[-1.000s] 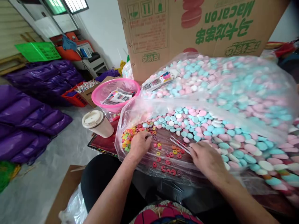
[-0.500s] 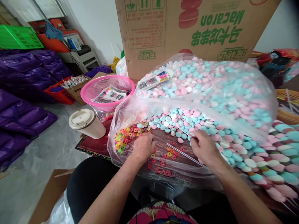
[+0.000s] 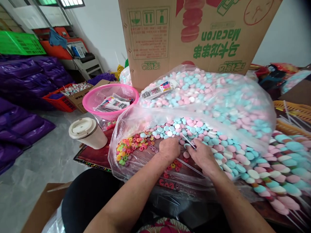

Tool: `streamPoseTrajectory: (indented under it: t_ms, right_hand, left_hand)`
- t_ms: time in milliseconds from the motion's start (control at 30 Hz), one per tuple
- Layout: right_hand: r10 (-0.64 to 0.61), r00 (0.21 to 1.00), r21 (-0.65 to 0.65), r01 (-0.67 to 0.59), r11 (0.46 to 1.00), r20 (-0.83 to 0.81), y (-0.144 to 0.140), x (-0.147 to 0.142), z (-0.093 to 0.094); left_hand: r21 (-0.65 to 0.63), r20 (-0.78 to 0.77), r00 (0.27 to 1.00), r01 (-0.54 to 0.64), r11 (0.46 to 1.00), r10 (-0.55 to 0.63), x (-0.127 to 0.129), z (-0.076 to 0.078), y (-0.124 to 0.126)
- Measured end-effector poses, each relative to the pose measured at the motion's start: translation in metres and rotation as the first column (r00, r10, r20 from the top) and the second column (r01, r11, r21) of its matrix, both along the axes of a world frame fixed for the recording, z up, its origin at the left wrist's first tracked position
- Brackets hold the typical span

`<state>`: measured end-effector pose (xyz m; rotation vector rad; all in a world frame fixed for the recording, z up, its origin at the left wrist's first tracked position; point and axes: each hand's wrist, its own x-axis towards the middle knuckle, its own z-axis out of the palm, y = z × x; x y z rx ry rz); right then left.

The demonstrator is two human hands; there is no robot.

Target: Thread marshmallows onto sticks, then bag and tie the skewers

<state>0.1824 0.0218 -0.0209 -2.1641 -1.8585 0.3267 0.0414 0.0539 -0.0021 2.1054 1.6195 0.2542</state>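
My right hand [image 3: 202, 157] grips a thin white stick [image 3: 189, 140], whose tip points up and to the left. Close beside it, my left hand [image 3: 170, 149] is closed with the knuckles up, and whatever its fingers hold is hidden. Pink, blue and white marshmallow discs [image 3: 191, 124] lie spilled just beyond both hands. Small coloured candy rings [image 3: 136, 144] are heaped to the left, and more red rings [image 3: 167, 184] are scattered under my left wrist. Two loose white sticks [image 3: 190, 166] rest on the table between my forearms.
A big clear bag [image 3: 233, 94] of marshmallows leans before a cardboard box [image 3: 150, 64]. Skewered marshmallows [image 3: 286, 168] are piled at right, near a yellow basket [image 3: 296, 108]. At left are a lidded cup [image 3: 93, 137] and a pink basket [image 3: 88, 105] with printed packets.
My left hand has moved right from the heap of rings, up beside my right hand. My right hand has shifted slightly left with the stick. The view has tilted a little upward.
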Motion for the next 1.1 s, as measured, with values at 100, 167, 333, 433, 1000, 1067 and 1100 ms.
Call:
streamPoseTrajectory:
  t_ms: [100, 167, 333, 433, 1000, 1067, 1100]
  right_hand:
    - [-0.028, 0.998, 0.051, 0.031, 0.998, -0.056, -0.009, 0.01, 0.009]
    - [-0.028, 0.99, 0.139, 0.047, 0.989, -0.135, -0.014, 0.011, 0.012]
    - [0.083, 0.979, 0.364, -0.009, 0.931, -0.188, -0.023, -0.016, 0.01]
    - [0.139, 0.963, 0.361, -0.048, 0.931, -0.231, -0.028, -0.031, 0.006]
    - [-0.002, 0.075, -0.011, -0.125, 0.992, -0.997, -0.049, -0.027, 0.023]
    - [-0.015, 0.016, -0.017, -0.117, 0.993, -1.0, -0.049, -0.025, 0.023]
    - [-0.03, -0.007, -0.029, -0.105, 0.994, -1.0, -0.049, -0.025, 0.024]
  left_hand:
    - [0.009, 0.081, 0.997, -0.005, 1.0, 0.004, 0.009, -0.009, 0.001]
    - [-0.003, 0.188, 0.981, -0.049, 0.999, 0.049, 0.004, -0.013, -0.004]
    - [-0.202, 0.683, 0.665, -0.226, 0.953, 0.302, -0.009, -0.012, -0.023]
    - [-0.29, 0.771, 0.524, -0.217, 0.932, 0.362, -0.01, -0.006, -0.035]
    - [-0.279, 0.948, 0.207, 0.164, 0.946, 0.243, -0.028, 0.021, -0.05]
    - [-0.258, 0.953, 0.208, 0.182, 0.949, 0.22, -0.027, 0.021, -0.052]
    - [-0.256, 0.954, 0.21, 0.191, 0.948, 0.216, -0.026, 0.02, -0.054]
